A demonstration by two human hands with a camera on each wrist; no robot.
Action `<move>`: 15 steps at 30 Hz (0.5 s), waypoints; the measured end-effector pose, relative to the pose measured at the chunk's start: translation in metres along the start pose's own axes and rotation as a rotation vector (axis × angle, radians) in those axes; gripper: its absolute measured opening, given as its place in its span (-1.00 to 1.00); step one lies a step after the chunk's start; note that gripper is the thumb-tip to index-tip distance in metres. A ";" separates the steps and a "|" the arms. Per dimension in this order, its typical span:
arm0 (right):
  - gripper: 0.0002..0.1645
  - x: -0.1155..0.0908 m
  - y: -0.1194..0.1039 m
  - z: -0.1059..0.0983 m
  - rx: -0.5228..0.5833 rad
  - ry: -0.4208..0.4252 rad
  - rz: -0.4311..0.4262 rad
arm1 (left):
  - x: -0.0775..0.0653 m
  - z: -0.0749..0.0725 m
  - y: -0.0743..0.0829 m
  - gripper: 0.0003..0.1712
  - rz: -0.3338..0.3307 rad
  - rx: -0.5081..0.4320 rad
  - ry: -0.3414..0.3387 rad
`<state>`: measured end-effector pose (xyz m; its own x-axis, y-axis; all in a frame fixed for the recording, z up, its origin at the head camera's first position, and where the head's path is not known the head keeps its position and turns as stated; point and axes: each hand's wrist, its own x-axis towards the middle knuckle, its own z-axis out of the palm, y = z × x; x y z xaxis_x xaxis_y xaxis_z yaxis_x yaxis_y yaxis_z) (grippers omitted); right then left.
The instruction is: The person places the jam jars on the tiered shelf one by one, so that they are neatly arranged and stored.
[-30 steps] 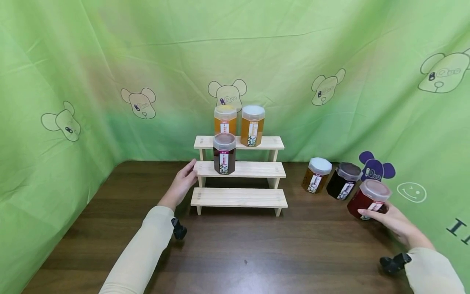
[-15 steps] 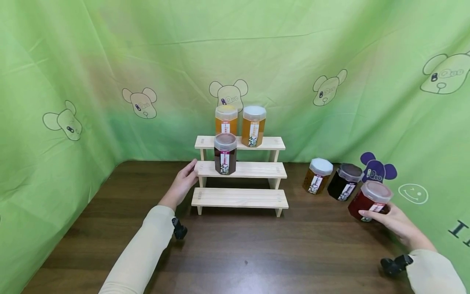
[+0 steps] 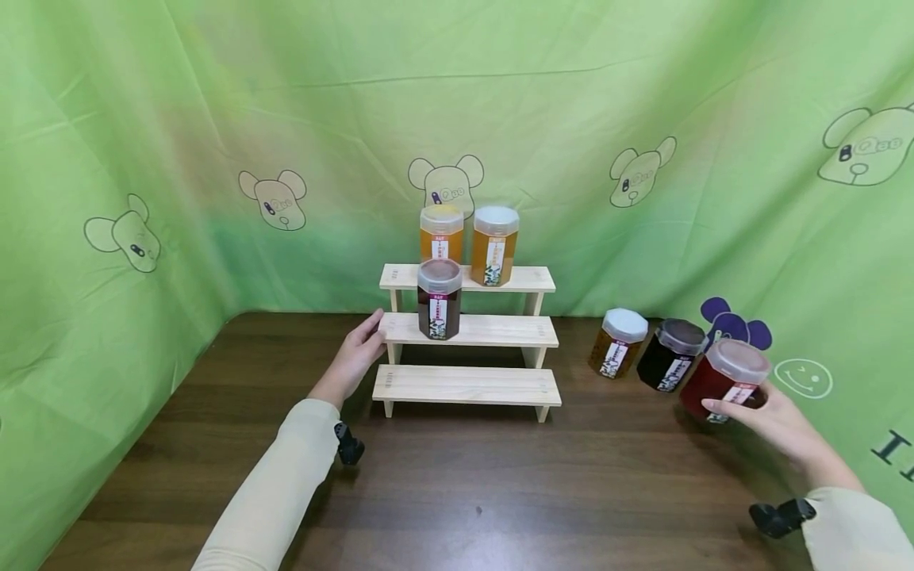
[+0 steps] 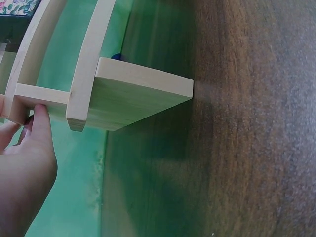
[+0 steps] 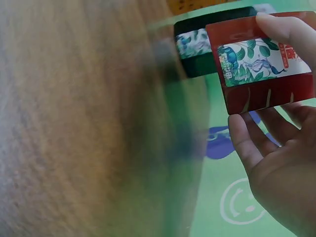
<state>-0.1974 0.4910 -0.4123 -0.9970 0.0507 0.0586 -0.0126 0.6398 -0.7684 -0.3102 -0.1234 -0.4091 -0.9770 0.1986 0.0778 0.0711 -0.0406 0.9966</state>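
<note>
A three-step wooden display stand (image 3: 467, 385) stands mid-table. At its left side, my left hand (image 3: 350, 361) grips the end of the middle step; the left wrist view shows the thumb (image 4: 42, 123) against the wood. My right hand (image 3: 781, 428) holds a red-filled jar (image 3: 703, 388) around its body, thumb in front and fingers on the far side. That jar has a translucent lid and a white label, and appears slightly raised from the table. On the top step are an orange jar (image 3: 441, 238) and a golden jar (image 3: 494, 250). A dark jar (image 3: 439, 305) sits on the middle step.
Right of the stand, an amber-brown jar (image 3: 616, 349) with a white lid and a near-black jar (image 3: 667, 361) stand side by side on the brown table (image 3: 457, 492). A green printed cloth (image 3: 343, 119) hangs behind and along both sides.
The right hand has raised the red jar slightly and shifted it a little to the right. The left hand keeps its place on the stand.
</note>
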 end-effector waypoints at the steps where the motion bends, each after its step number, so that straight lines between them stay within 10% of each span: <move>1: -0.02 0.000 -0.002 -0.001 -0.012 0.009 -0.024 | 0.000 0.000 0.000 -0.37 -0.001 0.001 0.002; 15: -0.03 -0.001 -0.044 0.001 -0.141 0.069 -0.095 | 0.002 -0.001 -0.004 -0.37 0.015 -0.022 -0.007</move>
<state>-0.1957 0.4619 -0.3798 -0.9841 0.0349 0.1739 -0.0903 0.7454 -0.6605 -0.3129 -0.1237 -0.4125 -0.9744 0.2047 0.0925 0.0808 -0.0651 0.9946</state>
